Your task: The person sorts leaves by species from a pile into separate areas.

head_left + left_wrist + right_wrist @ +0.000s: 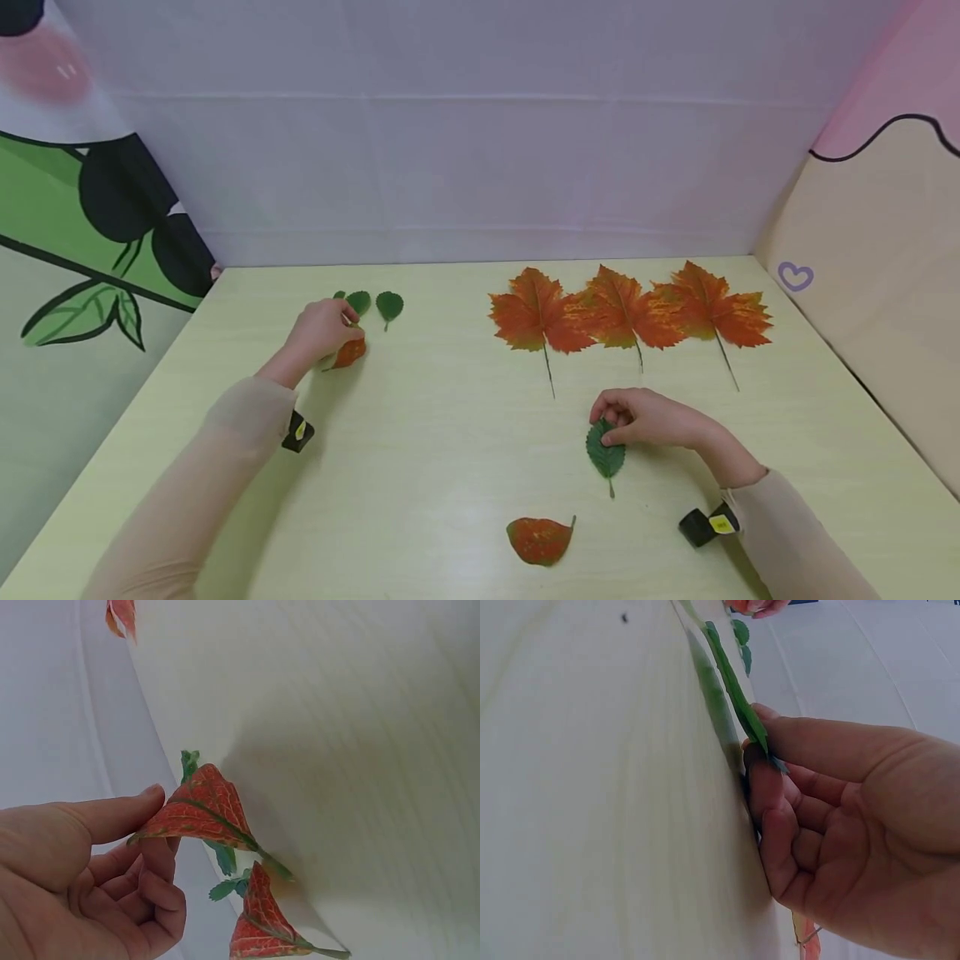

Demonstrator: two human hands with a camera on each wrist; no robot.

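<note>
My left hand (318,329), at the far left of the table, pinches a red leaf (206,811) between thumb and fingers. A second red leaf (262,919) lies beside it in the left wrist view. Just past that hand are small green leaves (389,306), partly covered by the fingers. On the right, my right hand (656,421) pinches a serrated green leaf (604,457) by its broad end, its stem pointing toward me. The right wrist view shows this leaf edge-on, tilted close over the tabletop, with the thumb on top.
Three orange maple leaves (626,308) lie in an overlapping row at the back right, stems toward me. A single red-orange leaf (540,541) lies near the front. A pale cloth wall (480,183) rises behind the table, with printed panels at both sides.
</note>
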